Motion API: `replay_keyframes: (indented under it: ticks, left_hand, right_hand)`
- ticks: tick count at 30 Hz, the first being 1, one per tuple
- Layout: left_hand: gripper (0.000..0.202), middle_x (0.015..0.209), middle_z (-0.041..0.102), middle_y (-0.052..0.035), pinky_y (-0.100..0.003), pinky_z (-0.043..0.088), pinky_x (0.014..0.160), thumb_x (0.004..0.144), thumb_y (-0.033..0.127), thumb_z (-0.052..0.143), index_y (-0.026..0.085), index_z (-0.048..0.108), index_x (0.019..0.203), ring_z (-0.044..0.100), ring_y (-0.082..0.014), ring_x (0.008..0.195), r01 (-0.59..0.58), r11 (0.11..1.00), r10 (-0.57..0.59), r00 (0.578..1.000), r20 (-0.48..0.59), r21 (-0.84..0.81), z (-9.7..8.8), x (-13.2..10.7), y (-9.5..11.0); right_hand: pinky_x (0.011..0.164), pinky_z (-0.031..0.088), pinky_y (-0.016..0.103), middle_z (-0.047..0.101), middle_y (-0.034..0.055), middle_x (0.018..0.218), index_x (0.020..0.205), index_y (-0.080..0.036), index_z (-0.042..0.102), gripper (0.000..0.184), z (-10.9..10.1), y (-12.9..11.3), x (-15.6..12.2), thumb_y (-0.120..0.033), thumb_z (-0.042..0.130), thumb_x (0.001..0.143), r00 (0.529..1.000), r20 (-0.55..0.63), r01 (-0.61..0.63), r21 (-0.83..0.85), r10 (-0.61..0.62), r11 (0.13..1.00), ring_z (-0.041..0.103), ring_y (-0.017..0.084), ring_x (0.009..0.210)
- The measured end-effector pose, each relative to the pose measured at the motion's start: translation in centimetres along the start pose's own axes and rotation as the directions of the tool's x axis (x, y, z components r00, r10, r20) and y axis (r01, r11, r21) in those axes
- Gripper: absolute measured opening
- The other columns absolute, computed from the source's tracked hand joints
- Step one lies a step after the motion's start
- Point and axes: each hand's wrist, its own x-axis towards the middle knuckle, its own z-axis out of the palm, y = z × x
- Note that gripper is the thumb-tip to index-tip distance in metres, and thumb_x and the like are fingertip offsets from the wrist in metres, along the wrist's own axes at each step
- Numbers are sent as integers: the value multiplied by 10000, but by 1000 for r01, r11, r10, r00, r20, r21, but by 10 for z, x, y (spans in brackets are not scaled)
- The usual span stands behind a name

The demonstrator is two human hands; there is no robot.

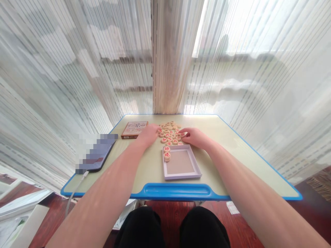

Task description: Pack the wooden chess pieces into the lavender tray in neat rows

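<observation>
See round pieces heaped just beyond the tray's far rim. Find left hand and right hand curled at opposite heap edges; cannot tell whether grasping. Note wide tabletop right, reaching blue edge.

Red-marked pale pieces, lilac box

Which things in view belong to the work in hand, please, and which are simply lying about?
Apparently in use:
round pieces
pale tray
left hand
right hand

Apparently lying about:
dark device
white cable
printed box, possibly related
</observation>
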Motion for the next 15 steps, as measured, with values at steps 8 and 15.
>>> replay_keyframes:
  ticks: [8, 15]
  left_hand:
    - [352, 1144, 669, -82, -343, 456, 952, 805, 112, 438, 204, 693, 1029, 601, -234, 1077, 46, 995, -53, 995, 80, 86, 2, 0, 6]
    - [364, 1150, 664, -70, -309, 458, 937, 826, 118, 403, 203, 679, 1047, 575, -217, 1093, 51, 993, -49, 998, -28, 109, 8, 5, 9]
  right_hand:
    - [922, 433, 301, 603, 78, 1188, 1097, -184, 676, 390, 12, 10, 17, -152, 466, 771, 946, -305, 124, 19, -113, 992, 568, 195, 1029]
    - [1076, 306, 343, 561, 72, 1310, 1144, -201, 670, 382, 13, 18, 53, -335, 436, 874, 970, -183, 152, -69, -162, 986, 468, 224, 1224]
